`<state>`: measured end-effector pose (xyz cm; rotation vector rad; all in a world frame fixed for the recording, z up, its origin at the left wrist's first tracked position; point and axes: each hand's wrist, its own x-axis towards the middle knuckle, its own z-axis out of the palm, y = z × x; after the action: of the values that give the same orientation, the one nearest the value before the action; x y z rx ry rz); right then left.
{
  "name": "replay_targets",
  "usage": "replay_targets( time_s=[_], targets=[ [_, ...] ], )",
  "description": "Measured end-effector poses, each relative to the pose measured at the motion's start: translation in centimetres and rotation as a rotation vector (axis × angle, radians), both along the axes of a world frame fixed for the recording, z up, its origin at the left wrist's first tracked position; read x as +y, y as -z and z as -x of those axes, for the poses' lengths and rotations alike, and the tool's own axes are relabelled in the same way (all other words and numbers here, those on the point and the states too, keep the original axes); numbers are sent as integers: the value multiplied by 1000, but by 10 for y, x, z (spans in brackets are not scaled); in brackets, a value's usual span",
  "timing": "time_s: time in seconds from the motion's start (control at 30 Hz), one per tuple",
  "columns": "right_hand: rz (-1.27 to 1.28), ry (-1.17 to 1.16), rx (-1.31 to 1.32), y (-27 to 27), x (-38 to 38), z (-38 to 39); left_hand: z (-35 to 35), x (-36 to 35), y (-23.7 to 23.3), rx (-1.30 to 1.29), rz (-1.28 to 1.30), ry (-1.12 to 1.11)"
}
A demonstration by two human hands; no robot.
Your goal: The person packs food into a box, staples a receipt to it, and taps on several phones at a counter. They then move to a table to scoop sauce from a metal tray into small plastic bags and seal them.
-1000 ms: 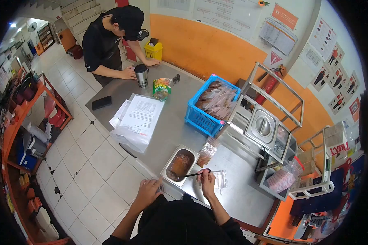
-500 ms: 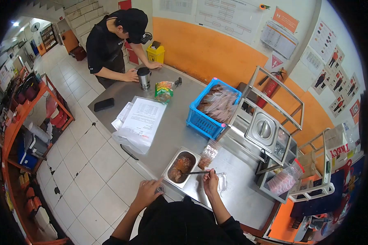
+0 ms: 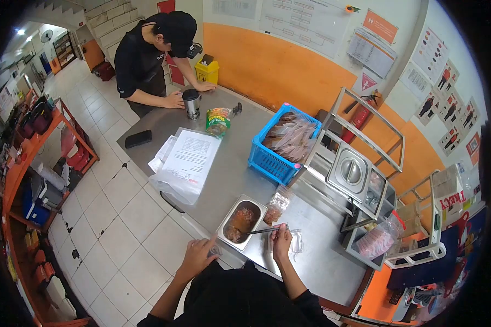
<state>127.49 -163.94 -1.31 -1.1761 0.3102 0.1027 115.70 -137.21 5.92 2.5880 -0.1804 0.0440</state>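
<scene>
A steel food pan (image 3: 259, 224) with reddish-brown, saucy food (image 3: 243, 218) stands at the near edge of the steel table. My right hand (image 3: 281, 243) is closed around the handle of a spoon (image 3: 263, 231), whose lower end is sunk in the food and hidden. At the pan's near left corner is my left hand (image 3: 198, 257), fingers stretched towards the rim; a small piece of clear plastic (image 3: 215, 250) lies beside its fingertips. Clear plastic bags (image 3: 295, 241) lie just right of my right hand. Behind it, a filled clear packet (image 3: 278, 204) rests against the pan's right side.
A blue basket (image 3: 273, 163) of filled packets stands beyond the pan. To the right are a metal rack (image 3: 333, 188) and a lidded pan (image 3: 350, 171). Papers (image 3: 188, 161), a phone (image 3: 138, 139), a green packet (image 3: 219, 121) and a tumbler (image 3: 192, 106) lie near a co-worker (image 3: 147, 65).
The spoon and my right hand have shifted very slightly, and the food's surface in the pan looks stirred. My left hand stays by the pan's corner.
</scene>
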Motion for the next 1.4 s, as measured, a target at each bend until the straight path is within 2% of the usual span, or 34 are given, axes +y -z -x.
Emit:
replay_targets(
  time_s=[0.07, 0.1, 0.2, 0.33, 0.47, 0.8, 0.97, 1.13, 1.27, 1.4],
  targets=[
    [247, -75, -128, -11, 8, -1, 2, -3, 6, 3, -3, 4],
    [265, -116, -248, -17, 15, 0, 3, -5, 8, -4, -19, 1],
    [510, -200, -389, -32, 31, 13, 4, -9, 11, -20, -53, -7],
    [616, -283, -485, -28, 36, 33, 5, -8, 12, -15, -71, -4],
    [269, -179, -287, -18, 43, 42, 3, -6, 8, 72, -120, 21],
    [-55, 54, 91, 1, 13, 10, 0, -2, 7, 44, -29, 18],
    [-296, 71, 221, 9, -2, 6, -4, 6, -3, 56, 19, -2],
    [-512, 20, 256, 46, -18, 8, -6, 10, -5, -2, 71, -24],
    [-628, 24, 296, 41, -23, 10, -8, 10, -13, 42, 75, -34],
    [-556, -25, 245, 40, -30, 12, -8, 8, -8, 44, 73, -29]
  ],
)
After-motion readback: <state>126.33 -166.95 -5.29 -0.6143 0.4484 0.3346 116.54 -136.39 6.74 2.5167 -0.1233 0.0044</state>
